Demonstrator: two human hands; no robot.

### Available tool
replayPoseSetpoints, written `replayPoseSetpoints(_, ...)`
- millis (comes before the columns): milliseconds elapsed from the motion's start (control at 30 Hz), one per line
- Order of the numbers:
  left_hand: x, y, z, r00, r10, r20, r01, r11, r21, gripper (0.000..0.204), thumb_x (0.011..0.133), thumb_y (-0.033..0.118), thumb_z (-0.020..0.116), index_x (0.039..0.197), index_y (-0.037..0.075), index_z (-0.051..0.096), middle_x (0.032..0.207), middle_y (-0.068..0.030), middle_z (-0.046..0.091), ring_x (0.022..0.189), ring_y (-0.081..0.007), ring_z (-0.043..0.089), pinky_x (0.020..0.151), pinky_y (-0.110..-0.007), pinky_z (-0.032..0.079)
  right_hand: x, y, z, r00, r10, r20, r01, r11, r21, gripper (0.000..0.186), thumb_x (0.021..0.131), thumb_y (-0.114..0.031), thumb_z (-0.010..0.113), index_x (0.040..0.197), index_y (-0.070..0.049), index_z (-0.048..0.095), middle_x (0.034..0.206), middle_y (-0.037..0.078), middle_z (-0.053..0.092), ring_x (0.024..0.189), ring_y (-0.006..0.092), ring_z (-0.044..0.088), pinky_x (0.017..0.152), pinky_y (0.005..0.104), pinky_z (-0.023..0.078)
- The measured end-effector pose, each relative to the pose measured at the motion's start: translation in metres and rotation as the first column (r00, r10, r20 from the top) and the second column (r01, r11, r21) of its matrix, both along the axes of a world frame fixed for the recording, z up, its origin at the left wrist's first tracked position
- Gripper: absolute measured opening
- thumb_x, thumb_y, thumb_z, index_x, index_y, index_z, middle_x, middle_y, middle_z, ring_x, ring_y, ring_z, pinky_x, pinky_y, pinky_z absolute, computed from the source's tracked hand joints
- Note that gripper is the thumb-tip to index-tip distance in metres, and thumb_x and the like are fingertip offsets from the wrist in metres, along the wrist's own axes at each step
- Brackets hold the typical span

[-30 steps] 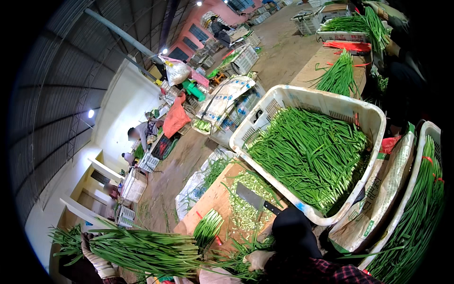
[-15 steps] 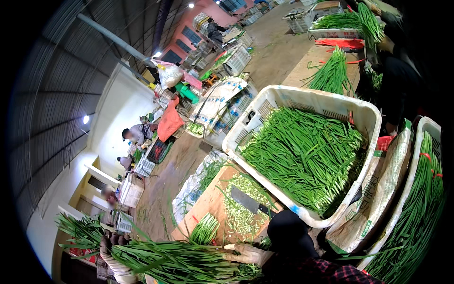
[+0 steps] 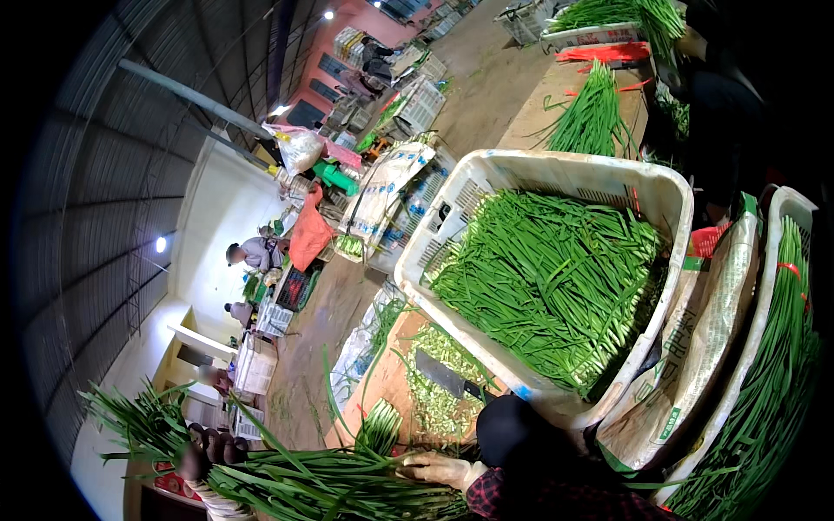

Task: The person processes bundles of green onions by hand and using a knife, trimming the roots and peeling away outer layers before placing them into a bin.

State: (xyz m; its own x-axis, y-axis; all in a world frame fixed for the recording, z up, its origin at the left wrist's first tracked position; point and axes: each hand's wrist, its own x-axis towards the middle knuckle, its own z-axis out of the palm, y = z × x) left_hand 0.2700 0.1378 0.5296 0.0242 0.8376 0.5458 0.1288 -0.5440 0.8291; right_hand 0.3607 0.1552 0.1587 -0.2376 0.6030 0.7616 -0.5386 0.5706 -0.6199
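Observation:
My left hand (image 3: 213,456), in a glove with dark fingers, grips a long bunch of green chive-like stalks (image 3: 300,482) at the lower left. My right hand (image 3: 439,469), in a pale glove, lies with curved fingers over that bunch's right part. Behind them a wooden board (image 3: 356,391) bears a knife (image 3: 443,373), chopped pale stem ends (image 3: 443,412) and a small bunch (image 3: 378,425). A large white crate (image 3: 408,269) full of loose stalks (image 3: 539,278) stands beyond the board.
A long crate of tied bunches (image 3: 786,365) and paper sacks (image 3: 708,330) are at the right. Another board with stalks (image 3: 591,113) is behind. Co-workers (image 3: 256,252) stand among crates at the left and back; one co-worker's dark leg (image 3: 721,130) shows upper right.
My left hand has moved rightward with the bunch. My right hand has risen from the lower edge onto the bunch's right part. The view has shifted slightly.

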Motion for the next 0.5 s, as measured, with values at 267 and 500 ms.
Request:
replayPoseSetpoints(267, -0.001, 0.013, 0.002, 0.803, -0.566, 0.186, 0.595, 0.774, -0.216, 0.024, 0.091, 0.027, 0.047, 0.107, 0.009, 0.045, 0.07, 0.0028, 0.032, 0.06, -0.0106, 0.03, 0.066, -0.028, 0.03, 0.003, -0.005, 0.012, 0.858, 0.47, -0.205, -0.504, 0.7, -0.506, 0.03, 0.088, -0.017, 0.049, 0.112, 0.002, 0.051, 0.109, 0.005, 0.052, 0.1, 0.0122, 0.045, 0.086, 0.025, 0.036)
replayPoseSetpoints(500, -0.057, 0.007, 0.001, 0.853, -0.514, 0.089, 0.519, 0.819, -0.244, 0.036, 0.092, 0.034, 0.043, 0.12, 0.012, 0.049, 0.088, 0.0012, 0.053, 0.077, -0.0137, 0.05, 0.073, -0.032, 0.044, 0.0, -0.004, 0.012, 0.974, 0.225, 0.036, -0.187, 0.877, -0.442, 0.019, 0.088, -0.017, 0.056, 0.1, -0.002, 0.061, 0.093, 0.001, 0.058, 0.083, 0.0078, 0.048, 0.073, 0.0245, 0.038)
